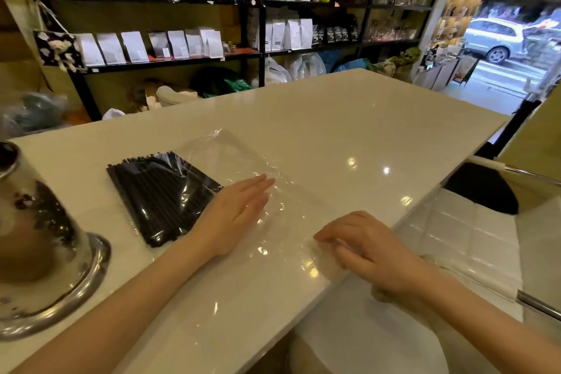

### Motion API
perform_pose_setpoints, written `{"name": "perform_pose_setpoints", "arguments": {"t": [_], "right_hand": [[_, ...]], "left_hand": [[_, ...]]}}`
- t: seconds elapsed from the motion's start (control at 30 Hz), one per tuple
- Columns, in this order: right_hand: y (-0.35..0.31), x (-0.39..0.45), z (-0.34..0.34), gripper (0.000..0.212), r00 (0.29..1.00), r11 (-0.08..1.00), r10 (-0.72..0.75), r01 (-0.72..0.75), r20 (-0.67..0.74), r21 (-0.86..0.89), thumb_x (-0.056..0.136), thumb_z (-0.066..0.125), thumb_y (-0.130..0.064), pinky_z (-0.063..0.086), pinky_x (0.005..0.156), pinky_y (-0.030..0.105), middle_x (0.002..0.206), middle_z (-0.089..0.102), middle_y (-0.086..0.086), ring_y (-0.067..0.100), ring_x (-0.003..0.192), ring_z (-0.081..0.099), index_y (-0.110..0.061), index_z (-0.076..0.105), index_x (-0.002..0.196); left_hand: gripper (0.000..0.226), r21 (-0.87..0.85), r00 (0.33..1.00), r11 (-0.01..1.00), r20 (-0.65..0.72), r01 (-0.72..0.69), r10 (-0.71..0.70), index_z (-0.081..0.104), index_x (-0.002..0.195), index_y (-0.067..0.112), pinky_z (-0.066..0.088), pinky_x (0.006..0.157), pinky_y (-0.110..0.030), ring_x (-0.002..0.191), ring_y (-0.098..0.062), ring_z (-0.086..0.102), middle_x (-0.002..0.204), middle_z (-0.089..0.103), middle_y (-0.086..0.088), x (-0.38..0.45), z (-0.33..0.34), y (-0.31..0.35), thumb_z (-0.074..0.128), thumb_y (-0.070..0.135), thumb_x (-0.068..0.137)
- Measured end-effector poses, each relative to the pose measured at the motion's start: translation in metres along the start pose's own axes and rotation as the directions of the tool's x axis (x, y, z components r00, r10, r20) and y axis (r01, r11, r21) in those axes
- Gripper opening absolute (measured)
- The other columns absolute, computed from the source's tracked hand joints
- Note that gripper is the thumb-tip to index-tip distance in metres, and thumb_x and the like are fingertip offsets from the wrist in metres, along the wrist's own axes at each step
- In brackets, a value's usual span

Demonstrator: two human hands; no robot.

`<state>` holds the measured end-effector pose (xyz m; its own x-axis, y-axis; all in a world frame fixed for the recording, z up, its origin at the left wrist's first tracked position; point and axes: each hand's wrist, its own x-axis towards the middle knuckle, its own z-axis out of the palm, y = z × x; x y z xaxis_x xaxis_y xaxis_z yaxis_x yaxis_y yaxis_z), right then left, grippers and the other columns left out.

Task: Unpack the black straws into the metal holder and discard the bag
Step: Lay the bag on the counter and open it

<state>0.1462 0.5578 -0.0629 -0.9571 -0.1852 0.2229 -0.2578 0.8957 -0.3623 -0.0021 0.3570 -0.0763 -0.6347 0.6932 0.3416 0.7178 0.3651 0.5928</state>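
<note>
Head view gives us no writing we can read, only blurred labels on the shelf pouches. On the white counter 1 bundle of black straws lies partly inside 1 clear, crinkled bag, with 1 metal holder at far left. Our left hand lies flat on the bag, fingers straight and holding nothing, while our right hand has curled fingers pressing the bag's near edge.
</note>
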Motion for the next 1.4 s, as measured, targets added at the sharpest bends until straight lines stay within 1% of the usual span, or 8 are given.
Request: {"name": "perform_pose_setpoints", "arguments": {"t": [0.1, 0.33, 0.6, 0.77, 0.97, 1.2, 1.3, 1.4], "right_hand": [[0.000, 0.025, -0.006, 0.024, 0.988, 0.982, 0.149, -0.144, -0.035, 0.124, 0.087, 0.049, -0.024, 0.045, 0.074, 0.022, 0.093, 0.070, -0.009, 0.006, 0.081, 0.059, -0.022, 0.070, 0.098], [-0.007, 0.121, 0.009, 0.024, 0.986, 0.972, 0.166, -0.167, 0.021, 0.167, 0.089, 0.056, -0.019, 0.044, 0.084, 0.030, 0.109, 0.065, 0.002, 0.018, 0.101, 0.057, -0.015, 0.064, 0.111], [-0.015, 0.189, 0.039, 0.053, 0.933, 0.932, 0.358, -0.356, 0.022, -0.066, 0.091, 0.049, -0.042, 0.042, 0.091, 0.042, 0.124, 0.055, 0.016, 0.033, 0.119, 0.044, -0.009, 0.040, 0.131], [-0.016, 0.198, 0.048, 0.047, 0.903, 0.902, 0.428, -0.429, 0.030, 0.058, 0.089, 0.053, -0.038, 0.047, 0.084, 0.040, 0.117, 0.058, 0.015, 0.034, 0.107, 0.054, -0.006, 0.044, 0.123], [-0.009, 0.214, 0.039, 0.053, 0.849, 0.808, 0.525, -0.521, 0.066, 0.274, 0.078, 0.069, -0.016, 0.045, 0.078, 0.036, 0.118, 0.053, 0.015, 0.031, 0.100, 0.053, -0.003, 0.045, 0.122], [0.003, 0.232, 0.004, 0.040, 0.618, 0.364, 0.534, -0.784, 0.577, 0.504, 0.067, 0.080, -0.025, 0.048, 0.052, 0.026, 0.075, 0.059, 0.005, 0.015, 0.049, 0.050, -0.008, 0.055, 0.094], [0.007, 0.233, -0.004, 0.022, 0.593, 0.391, 0.484, -0.805, 0.644, 0.446, 0.076, 0.071, -0.033, 0.040, 0.048, 0.021, 0.059, 0.060, -0.002, 0.011, 0.037, 0.049, -0.013, 0.062, 0.078], [-0.006, 0.232, -0.013, 0.014, 0.708, 0.538, 0.429, -0.699, 0.561, 0.470, 0.086, 0.062, -0.021, 0.044, 0.050, 0.022, 0.066, 0.056, 0.001, 0.011, 0.046, 0.052, -0.011, 0.064, 0.077]], "left_hand": [[0.063, -0.042, 0.990, 0.997, -0.126, 0.062, -0.067, 0.054, 0.125, 0.020, 0.027, 0.102, -0.021, 0.123, -0.006, 0.043, 0.134, 0.053, 0.002, -0.007, -0.017, 0.007, 0.022, 0.054, 0.082], [0.047, 0.420, 0.935, 0.836, -0.187, 0.353, -0.301, 0.039, 0.135, 0.019, 0.017, 0.115, -0.043, 0.140, -0.022, 0.018, 0.149, 0.030, -0.007, -0.040, -0.044, -0.017, 0.037, 0.039, 0.092], [0.058, -0.047, 0.659, 0.704, -0.311, 0.708, -0.684, 0.023, 0.140, 0.012, 0.020, 0.113, -0.046, 0.138, -0.029, 0.013, 0.150, 0.014, -0.015, -0.062, -0.053, -0.024, 0.046, 0.032, 0.090], [0.055, -0.569, 0.504, 0.546, -0.250, 0.614, -0.827, 0.028, 0.139, 0.017, 0.039, 0.080, -0.019, 0.117, -0.019, 0.045, 0.145, 0.034, -0.008, -0.057, -0.066, -0.015, 0.052, 0.021, 0.089], [0.060, -0.807, 0.423, 0.325, -0.104, 0.493, -0.900, 0.033, 0.136, 0.017, 0.035, 0.106, -0.045, 0.125, -0.028, 0.044, 0.141, 0.041, -0.013, -0.064, -0.074, -0.016, 0.059, 0.019, 0.083], [0.041, -0.880, 0.429, 0.222, -0.023, 0.420, -0.903, 0.043, 0.126, 0.003, 0.047, 0.087, -0.034, 0.107, -0.021, 0.056, 0.122, 0.056, -0.014, -0.064, -0.078, -0.015, 0.053, 0.009, 0.086], [0.025, -0.913, 0.433, 0.169, 0.009, 0.371, -0.901, 0.049, 0.113, 0.003, 0.046, 0.069, -0.027, 0.086, -0.016, 0.057, 0.101, 0.059, -0.009, -0.062, -0.082, -0.009, 0.047, 0.003, 0.089], [0.036, -0.944, 0.429, 0.111, 0.034, 0.309, -0.903, 0.047, 0.122, -0.001, 0.044, 0.091, -0.032, 0.109, -0.023, 0.054, 0.122, 0.054, -0.015, -0.062, -0.084, -0.009, 0.049, 0.003, 0.086]]}}
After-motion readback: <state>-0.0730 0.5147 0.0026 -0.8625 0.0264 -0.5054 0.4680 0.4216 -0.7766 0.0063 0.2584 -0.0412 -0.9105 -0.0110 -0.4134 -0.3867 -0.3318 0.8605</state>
